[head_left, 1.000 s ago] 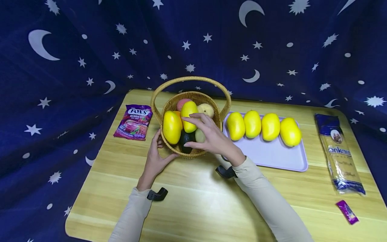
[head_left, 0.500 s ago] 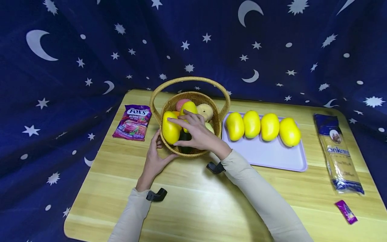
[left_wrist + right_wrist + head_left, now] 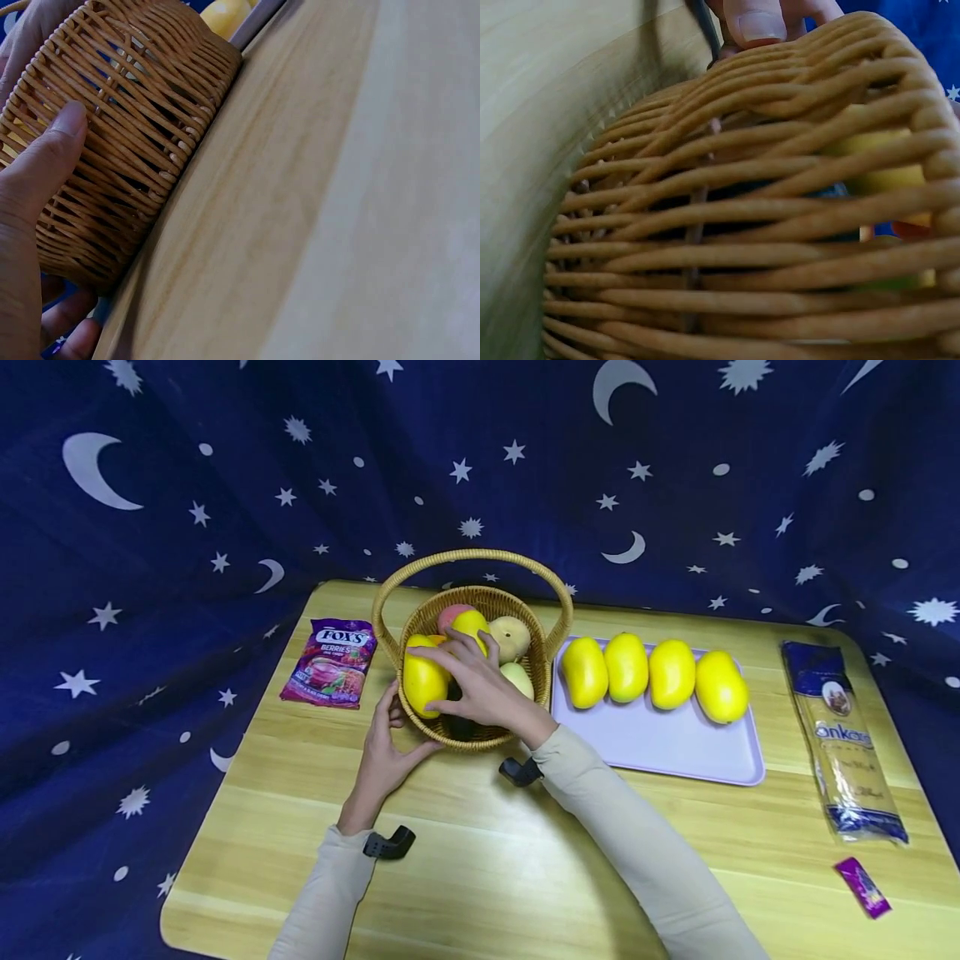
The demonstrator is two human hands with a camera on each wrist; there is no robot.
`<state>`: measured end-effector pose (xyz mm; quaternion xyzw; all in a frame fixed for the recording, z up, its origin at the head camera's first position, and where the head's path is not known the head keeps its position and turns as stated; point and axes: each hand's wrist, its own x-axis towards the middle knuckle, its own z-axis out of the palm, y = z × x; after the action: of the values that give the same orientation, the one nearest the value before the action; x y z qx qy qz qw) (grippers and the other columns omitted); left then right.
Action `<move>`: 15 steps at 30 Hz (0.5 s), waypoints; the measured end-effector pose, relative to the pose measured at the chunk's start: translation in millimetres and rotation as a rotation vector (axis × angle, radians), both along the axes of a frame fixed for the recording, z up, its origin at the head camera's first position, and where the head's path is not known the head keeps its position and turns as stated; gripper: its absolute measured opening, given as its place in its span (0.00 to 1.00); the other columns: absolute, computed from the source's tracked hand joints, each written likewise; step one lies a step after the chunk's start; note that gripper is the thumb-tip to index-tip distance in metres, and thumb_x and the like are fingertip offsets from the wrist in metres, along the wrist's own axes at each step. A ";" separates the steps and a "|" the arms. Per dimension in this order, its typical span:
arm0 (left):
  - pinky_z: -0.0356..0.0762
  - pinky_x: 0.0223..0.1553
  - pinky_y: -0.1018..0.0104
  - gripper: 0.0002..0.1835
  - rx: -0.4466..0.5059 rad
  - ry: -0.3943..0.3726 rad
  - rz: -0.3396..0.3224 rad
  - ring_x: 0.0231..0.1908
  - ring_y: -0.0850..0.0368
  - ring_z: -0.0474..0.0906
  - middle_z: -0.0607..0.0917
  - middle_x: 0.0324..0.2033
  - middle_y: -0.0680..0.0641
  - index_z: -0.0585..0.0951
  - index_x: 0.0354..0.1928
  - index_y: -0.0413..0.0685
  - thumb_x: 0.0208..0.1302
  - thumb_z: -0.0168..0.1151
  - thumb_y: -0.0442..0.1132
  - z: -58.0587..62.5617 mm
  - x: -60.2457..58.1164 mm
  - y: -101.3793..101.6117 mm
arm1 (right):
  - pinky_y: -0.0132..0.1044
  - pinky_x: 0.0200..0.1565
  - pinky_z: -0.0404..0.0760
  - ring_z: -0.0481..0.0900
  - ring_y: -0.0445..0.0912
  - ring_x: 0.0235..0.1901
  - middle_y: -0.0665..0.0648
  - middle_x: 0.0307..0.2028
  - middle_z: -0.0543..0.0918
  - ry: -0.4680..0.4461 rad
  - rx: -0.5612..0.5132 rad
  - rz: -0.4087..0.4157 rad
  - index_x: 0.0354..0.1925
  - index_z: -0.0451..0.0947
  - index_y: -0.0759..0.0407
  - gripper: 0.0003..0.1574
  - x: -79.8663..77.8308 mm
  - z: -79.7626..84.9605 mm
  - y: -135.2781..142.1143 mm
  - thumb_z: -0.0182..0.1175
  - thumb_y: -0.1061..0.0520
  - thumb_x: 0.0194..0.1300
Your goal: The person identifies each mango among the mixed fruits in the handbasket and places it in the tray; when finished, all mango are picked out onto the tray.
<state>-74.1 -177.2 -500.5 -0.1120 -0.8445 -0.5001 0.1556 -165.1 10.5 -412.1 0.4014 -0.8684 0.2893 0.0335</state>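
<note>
A wicker basket (image 3: 472, 745) with a tall arched handle stands on the table, filled with fruit. My left hand (image 3: 384, 760) grips its left front side; in the left wrist view the thumb lies on the weave, with fingers low on the far side. My right hand (image 3: 483, 685) reaches into the basket, with thumb and index finger round the yellow mango (image 3: 424, 681) at the left. A second mango (image 3: 471, 623), a pink fruit (image 3: 452, 615), a pale round fruit (image 3: 512, 637), a pale green one (image 3: 517, 678) and a dark avocado (image 3: 457, 727) lie beside it, partly hidden.
Right of the basket, a lilac tray (image 3: 675, 747) bears a row of several mangoes (image 3: 671, 674). A purple candy bag (image 3: 332, 662) lies at the left. A pasta packet (image 3: 843, 743) and a small purple wrapper (image 3: 862, 887) lie at the right.
My right hand has moved left inside the basket, from over the middle fruit to the left mango, uncovering the pale green fruit. The left hand has stayed on the basket.
</note>
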 end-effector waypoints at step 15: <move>0.75 0.47 0.55 0.64 0.003 0.000 -0.004 0.50 0.49 0.75 0.71 0.65 0.42 0.49 0.77 0.53 0.41 0.82 0.36 -14.0 -4.1 -6.1 | 0.59 0.68 0.47 0.67 0.54 0.63 0.56 0.60 0.76 0.010 -0.226 -0.062 0.59 0.72 0.48 0.39 2.7 -2.9 2.5 0.77 0.48 0.51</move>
<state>-78.2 -183.3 -514.5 -0.1134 -0.8436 -0.5015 0.1548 -162.4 13.0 -415.0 0.3695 -0.8419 0.3824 0.0917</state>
